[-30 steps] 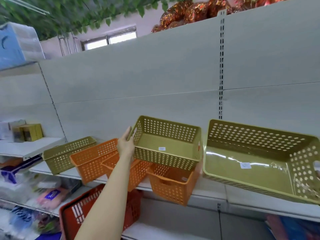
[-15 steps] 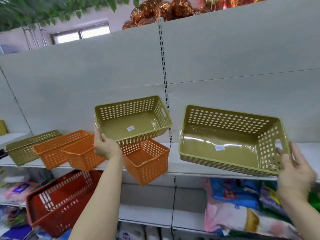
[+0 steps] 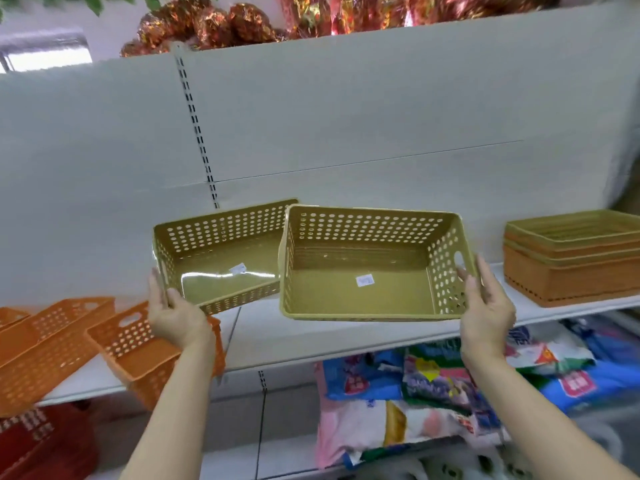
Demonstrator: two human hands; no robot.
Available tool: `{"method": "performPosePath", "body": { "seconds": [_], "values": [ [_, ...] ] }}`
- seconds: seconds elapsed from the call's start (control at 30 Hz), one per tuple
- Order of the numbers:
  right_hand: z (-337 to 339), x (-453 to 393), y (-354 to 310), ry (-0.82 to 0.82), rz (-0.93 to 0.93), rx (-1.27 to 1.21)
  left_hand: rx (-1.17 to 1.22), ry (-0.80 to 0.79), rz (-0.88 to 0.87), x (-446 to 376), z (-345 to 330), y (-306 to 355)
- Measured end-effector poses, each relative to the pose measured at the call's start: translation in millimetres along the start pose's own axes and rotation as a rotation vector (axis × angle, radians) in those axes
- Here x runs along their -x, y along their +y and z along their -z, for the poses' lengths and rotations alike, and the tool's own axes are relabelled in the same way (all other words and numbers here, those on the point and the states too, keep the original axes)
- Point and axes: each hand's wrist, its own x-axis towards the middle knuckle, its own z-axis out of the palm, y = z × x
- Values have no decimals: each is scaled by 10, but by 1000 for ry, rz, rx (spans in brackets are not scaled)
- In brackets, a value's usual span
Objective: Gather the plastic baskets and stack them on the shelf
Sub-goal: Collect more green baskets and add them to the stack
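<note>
I hold two olive-green perforated baskets above the white shelf (image 3: 346,337). My left hand (image 3: 175,315) grips the left end of the smaller olive basket (image 3: 214,271), tilted toward me. My right hand (image 3: 486,311) grips the right end of the larger olive basket (image 3: 360,268) by its handle slot. The larger basket's left rim overlaps the smaller one's right end. A stack of orange and olive baskets (image 3: 571,261) stands on the shelf at the right.
Several orange baskets (image 3: 131,344) lie loose on the shelf at the left, one partly behind my left wrist. A red basket (image 3: 41,441) sits lower left. Packaged goods (image 3: 433,382) fill the shelf below. Foil decorations (image 3: 242,22) top the back panel.
Both olive baskets have come closer together and now overlap. The view has swung right, bringing the stacked baskets at the right into sight; the orange baskets have slid toward the left edge.
</note>
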Motion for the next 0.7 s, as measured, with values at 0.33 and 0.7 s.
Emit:
{"method": "performPosePath", "body": {
  "seconds": [0.33, 0.7],
  "values": [
    [798, -832, -94, 104, 131, 18, 94, -67, 123, 972, -1057, -128],
    [1875, -1986, -252, 78, 199, 7, 180, -37, 166, 2312, -1821, 56]
  ]
}}
